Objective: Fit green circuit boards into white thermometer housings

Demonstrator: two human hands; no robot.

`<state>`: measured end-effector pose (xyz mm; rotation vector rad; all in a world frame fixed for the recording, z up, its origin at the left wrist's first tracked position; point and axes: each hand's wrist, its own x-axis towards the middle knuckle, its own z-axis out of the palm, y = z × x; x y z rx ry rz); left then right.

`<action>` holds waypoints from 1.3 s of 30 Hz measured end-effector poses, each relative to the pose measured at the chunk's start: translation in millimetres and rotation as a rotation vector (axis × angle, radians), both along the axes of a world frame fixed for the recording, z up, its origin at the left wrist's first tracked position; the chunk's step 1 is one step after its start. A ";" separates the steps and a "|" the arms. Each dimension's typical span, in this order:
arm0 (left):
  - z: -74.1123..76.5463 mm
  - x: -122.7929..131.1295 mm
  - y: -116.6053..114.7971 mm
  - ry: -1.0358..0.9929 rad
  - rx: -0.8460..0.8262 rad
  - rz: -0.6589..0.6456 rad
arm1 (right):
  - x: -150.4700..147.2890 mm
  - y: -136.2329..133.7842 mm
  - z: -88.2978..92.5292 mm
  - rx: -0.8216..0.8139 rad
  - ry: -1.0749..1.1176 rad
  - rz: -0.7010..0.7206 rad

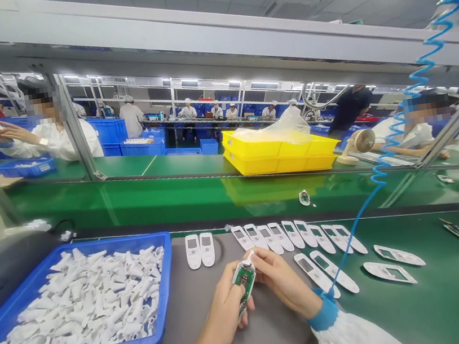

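My left hand (225, 308) is closed around a white device housing with a green circuit board (244, 277) exposed in it. At the upper end of that housing, my right hand (279, 279) pinches a small white plastic piece (250, 257); whether it is joined to the housing I cannot tell. Both hands are above a grey mat (190, 320). Beyond them lies a row of white oval covers with window cut-outs (279, 237), and two similar covers (200, 250) lie apart to the left.
On the left stands a blue tray (168, 277) heaped with white funnel-shaped plastic parts (85, 297). A blue coiled cord (357, 216) runs down to my right wrist band. Stacked yellow bins (280, 153) stand across the green belt (165, 201), which carries a small circuit-board part (304, 198). Co-workers sit beyond.
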<state>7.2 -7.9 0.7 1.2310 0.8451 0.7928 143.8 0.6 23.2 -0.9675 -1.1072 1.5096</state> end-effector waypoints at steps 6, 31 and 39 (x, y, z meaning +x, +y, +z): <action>1.1 2.5 0.1 -0.087 -0.070 0.021 | -9.3 -2.6 -6.3 -0.066 0.100 -0.059; 4.9 -4.0 -10.1 0.164 0.170 -0.017 | 8.7 3.1 -4.6 0.138 -0.294 0.104; 5.5 -3.1 -9.9 0.128 0.144 -0.016 | 8.5 -0.8 -0.7 0.152 -0.404 -0.043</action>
